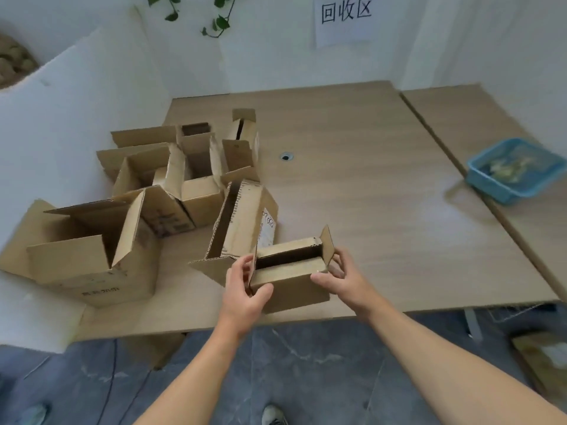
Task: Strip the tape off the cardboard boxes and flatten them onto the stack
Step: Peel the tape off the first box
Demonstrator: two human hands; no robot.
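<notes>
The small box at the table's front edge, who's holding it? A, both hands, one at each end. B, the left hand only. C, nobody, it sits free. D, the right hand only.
A: the left hand grips the small box at its left end and the right hand grips its right end.

Looks like a recycling corner in some office, honestly. The paper sign (345, 19) on the white wall (276, 56) reads 回收区. There are two wood-look desks (368, 124) side by side, one with a cable hole (286, 156) in the top, typical office furniture. Open cardboard boxes (92, 265) crowd the left side, a blue plastic basket (491, 187) of scraps sits on the other desk, and the floor (306, 363) is grey and stone-patterned.
</notes>
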